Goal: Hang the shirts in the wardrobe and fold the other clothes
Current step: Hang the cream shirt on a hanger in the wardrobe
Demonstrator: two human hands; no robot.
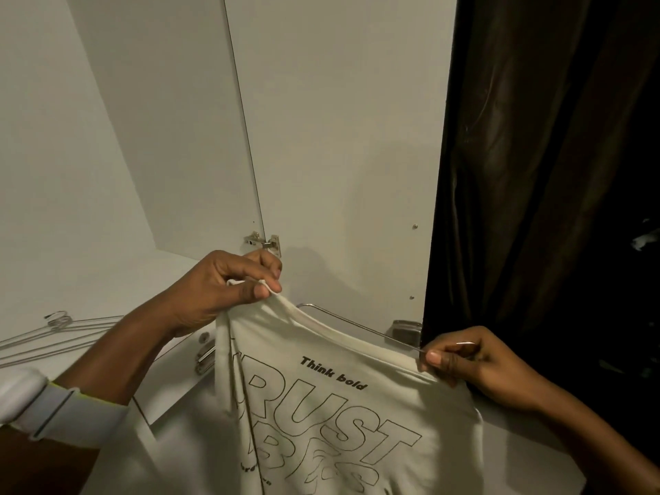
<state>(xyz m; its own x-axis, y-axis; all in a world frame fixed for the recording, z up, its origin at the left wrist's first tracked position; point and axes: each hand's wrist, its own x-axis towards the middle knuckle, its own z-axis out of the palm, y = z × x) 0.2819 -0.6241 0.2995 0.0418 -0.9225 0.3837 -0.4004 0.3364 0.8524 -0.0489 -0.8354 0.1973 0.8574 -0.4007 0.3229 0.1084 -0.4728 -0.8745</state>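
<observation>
The cream printed T-shirt (pixel 343 416) is pinched at the shoulder by the left hand (pixel 218 291), while shirt and wire hanger (pixel 357 325) are gripped by the right hand (pixel 464 359), apparently to seat the hanger.

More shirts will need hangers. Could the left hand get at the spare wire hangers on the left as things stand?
Probably, but not yet: the left hand grips the shirt. The spare hangers lie uncovered beside that forearm.

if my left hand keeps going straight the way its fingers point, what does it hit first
Probably the white wardrobe door panel, near the small metal hinge. The left hand, pinching the cream printed T-shirt, points right and slightly up; depth is unclear.
</observation>
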